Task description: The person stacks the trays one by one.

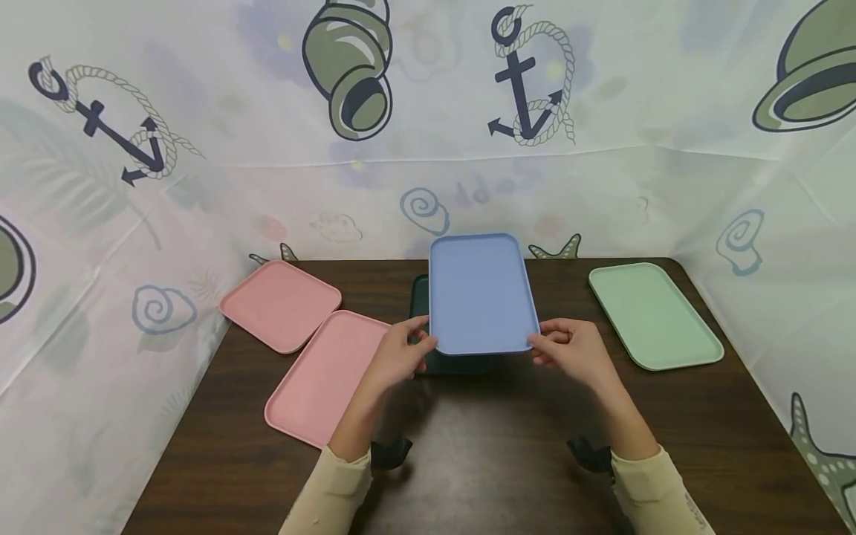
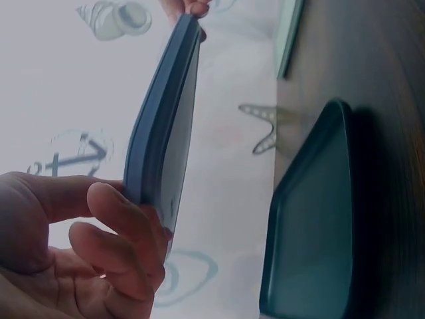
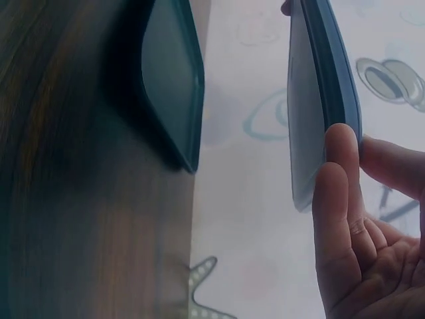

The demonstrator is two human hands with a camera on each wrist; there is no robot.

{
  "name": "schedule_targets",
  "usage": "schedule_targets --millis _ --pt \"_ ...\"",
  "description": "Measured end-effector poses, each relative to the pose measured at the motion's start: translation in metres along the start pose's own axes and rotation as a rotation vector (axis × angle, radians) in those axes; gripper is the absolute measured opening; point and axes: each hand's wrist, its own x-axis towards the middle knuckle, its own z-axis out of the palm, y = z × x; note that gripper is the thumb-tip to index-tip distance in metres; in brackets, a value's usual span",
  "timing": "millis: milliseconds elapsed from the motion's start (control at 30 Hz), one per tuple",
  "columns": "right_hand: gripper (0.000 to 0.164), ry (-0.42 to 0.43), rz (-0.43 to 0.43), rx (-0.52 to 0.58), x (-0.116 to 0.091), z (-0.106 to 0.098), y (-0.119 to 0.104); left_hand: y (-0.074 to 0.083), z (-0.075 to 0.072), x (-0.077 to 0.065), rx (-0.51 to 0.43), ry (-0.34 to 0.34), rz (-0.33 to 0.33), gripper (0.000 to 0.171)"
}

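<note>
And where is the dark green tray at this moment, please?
In the head view, the dark green tray lies on the table, mostly hidden behind the blue tray, with a pink tray to its left and the pale green tray to its right.

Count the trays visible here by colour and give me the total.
Pink trays: 2
Blue tray: 1
Dark green tray: 1
Light green tray: 1
Total: 5
</note>
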Motion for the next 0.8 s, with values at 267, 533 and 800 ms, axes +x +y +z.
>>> schedule_targets --millis 267,533,800 --pt "0.030 -0.010 -0.002 -0.033 0.010 0.027 0.006 -0.015 -0.014 -0.002 0.107 0.040 -0.029 0.047" --pt "0.026 -0.026 0.022 -0.056 0.019 0.051 0.023 -0.032 -0.023 0.004 0.304 0.094 -0.023 0.044" --pt "0.023 -0.021 0.033 -0.072 0.024 0.066 0.035 -0.048 -0.023 0.011 0.443 0.109 -0.038 0.044"
